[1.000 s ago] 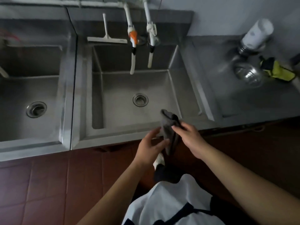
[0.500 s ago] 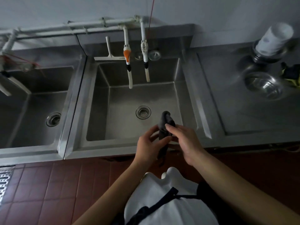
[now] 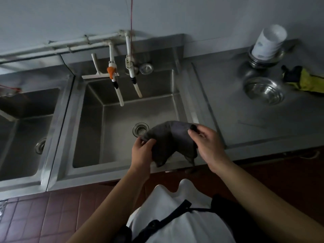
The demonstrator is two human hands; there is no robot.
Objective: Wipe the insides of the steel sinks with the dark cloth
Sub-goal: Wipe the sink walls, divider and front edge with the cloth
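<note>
The dark grey cloth hangs spread between my two hands, above the front right part of the middle steel sink. My left hand pinches its left corner and my right hand pinches its right corner. The cloth's lower edge droops over the sink's front rim. A round drain sits in the sink floor just left of the cloth. A second steel sink lies to the left, with its own drain.
Two white taps hang over the middle sink, behind them a white squeegee and a strainer plug. On the right drainboard stand a steel bowl, stacked cups and a yellow-black glove. Red floor tiles lie below.
The cloth was bunched upright between my hands; my hands have moved apart and it is now spread wide. The view has tilted upward toward the wall.
</note>
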